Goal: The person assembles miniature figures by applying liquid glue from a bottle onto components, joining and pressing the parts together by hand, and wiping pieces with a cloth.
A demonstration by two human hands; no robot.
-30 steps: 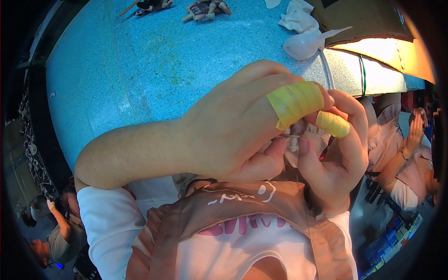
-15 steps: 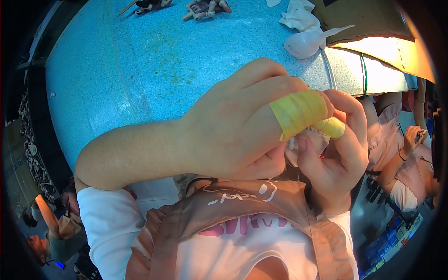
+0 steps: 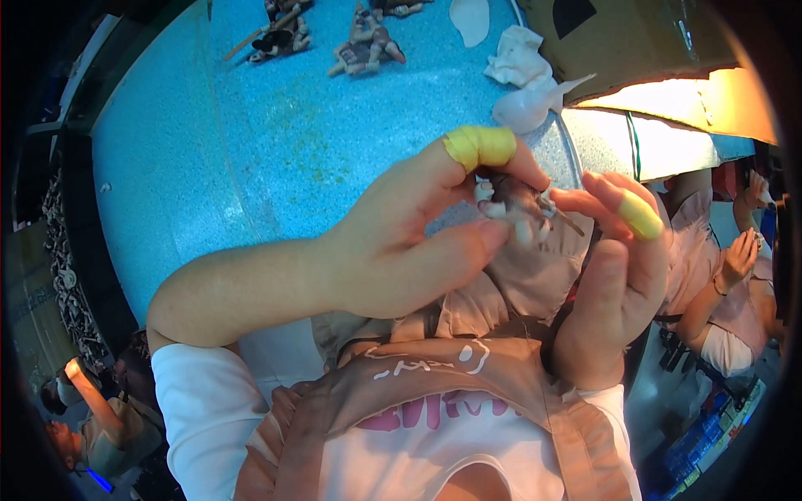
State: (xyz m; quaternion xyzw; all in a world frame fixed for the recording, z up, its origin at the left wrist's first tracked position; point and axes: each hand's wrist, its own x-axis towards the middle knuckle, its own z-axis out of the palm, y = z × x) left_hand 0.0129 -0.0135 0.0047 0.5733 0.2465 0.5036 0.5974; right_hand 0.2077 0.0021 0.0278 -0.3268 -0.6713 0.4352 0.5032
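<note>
The left hand [image 3: 409, 230] pinches a small figurine [image 3: 518, 203] between thumb and index finger; yellow tape [image 3: 479, 148] wraps that index finger. The right hand [image 3: 626, 275] is partly spread, its thumb clear of its fingers, with no visible grip on anything. The figurine is located between the hands, immediately left of the right fingertips; whether these make contact cannot be determined. The left hand is the nearer one and bears the part. A thin stick [image 3: 570, 223] extends from the figurine's right side, sloping down and right toward the right thumb. The body's long axis is obscured by the fingers. Below the part is the brown apron [image 3: 535, 271]; beyond the hands, the blue tabletop [image 3: 276, 167] carries further figurines [image 3: 365, 54] and a white squeeze bottle [image 3: 525, 110].
</note>
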